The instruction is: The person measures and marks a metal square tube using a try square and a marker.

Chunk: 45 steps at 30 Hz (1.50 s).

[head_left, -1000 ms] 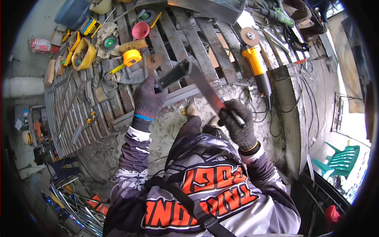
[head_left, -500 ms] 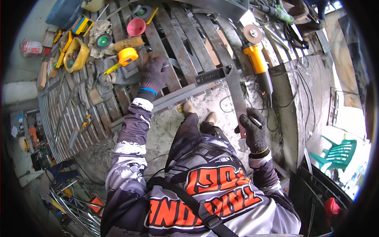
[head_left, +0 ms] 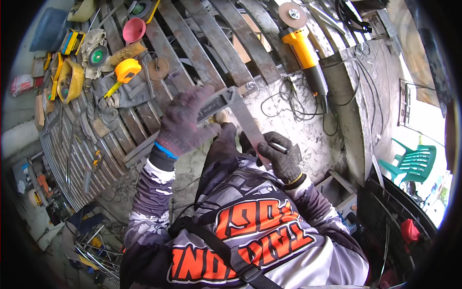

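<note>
My gloved right hand (head_left: 281,156) grips the steel blade of a try square (head_left: 246,119) near its lower end. A slim pale marker-like stick (head_left: 277,147) is also held in its fingers. The black stock of the square points left toward my gloved left hand (head_left: 183,120). That hand's thumb and fingers are apart around the stock's end; whether they touch it is hard to see. Just beyond the left hand, a brown cutting disc (head_left: 158,69) and a yellow tape measure (head_left: 127,71) with its tape partly out lie on the slatted metal bench (head_left: 204,62).
A yellow angle grinder (head_left: 303,50) rests at the right, its cord looping below. At the left are a cut yellow container (head_left: 70,82), a green-centred disc (head_left: 97,56) and a pink bowl (head_left: 134,30). A green plastic chair (head_left: 414,161) stands far right.
My left hand has come off the bench toward me, to the square's stock, uncovering the cutting disc. The right hand has moved left with the square, which has tilted. The view has shifted.
</note>
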Each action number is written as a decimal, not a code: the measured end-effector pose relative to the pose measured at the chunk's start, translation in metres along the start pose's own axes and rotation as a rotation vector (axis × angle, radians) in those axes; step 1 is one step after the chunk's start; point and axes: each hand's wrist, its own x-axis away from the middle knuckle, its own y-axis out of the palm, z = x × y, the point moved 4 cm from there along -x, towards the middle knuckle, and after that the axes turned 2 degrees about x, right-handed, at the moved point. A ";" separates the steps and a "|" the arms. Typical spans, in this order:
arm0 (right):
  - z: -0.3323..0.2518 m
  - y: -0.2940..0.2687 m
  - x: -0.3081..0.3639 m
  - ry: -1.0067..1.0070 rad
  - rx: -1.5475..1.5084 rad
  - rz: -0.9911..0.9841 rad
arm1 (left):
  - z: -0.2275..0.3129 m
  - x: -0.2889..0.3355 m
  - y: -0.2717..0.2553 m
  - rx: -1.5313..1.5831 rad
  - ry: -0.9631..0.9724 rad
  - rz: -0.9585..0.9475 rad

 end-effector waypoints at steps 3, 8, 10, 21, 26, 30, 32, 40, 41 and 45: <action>0.016 0.011 -0.021 -0.049 0.034 -0.069 | -0.009 0.015 0.020 -0.065 -0.075 -0.032; -0.003 0.033 -0.041 -0.146 0.191 -0.107 | -0.043 0.013 0.027 0.012 -0.148 -0.023; 0.008 0.028 -0.053 -0.290 0.341 -0.146 | -0.039 0.008 0.026 0.013 -0.133 -0.017; 0.012 0.021 -0.069 -0.151 0.256 -0.139 | -0.041 0.005 0.044 -0.177 -0.120 -0.032; 0.015 0.018 -0.071 -0.150 0.282 -0.098 | -0.042 0.006 0.052 -0.192 -0.116 -0.016; 0.009 0.020 -0.068 -0.125 0.254 -0.144 | -0.041 0.008 0.054 -0.195 -0.101 0.033; 0.006 0.023 -0.066 -0.141 0.192 -0.146 | -0.042 0.007 0.056 -0.193 -0.078 0.062; 0.018 0.025 -0.066 -0.057 0.053 -0.165 | -0.041 0.008 0.060 -0.218 0.013 0.141; 0.021 0.024 -0.067 -0.058 0.050 -0.162 | -0.042 0.008 0.061 -0.228 0.025 0.162; 0.028 0.023 -0.070 -0.181 0.173 -0.116 | -0.045 0.009 0.064 -0.245 0.047 0.184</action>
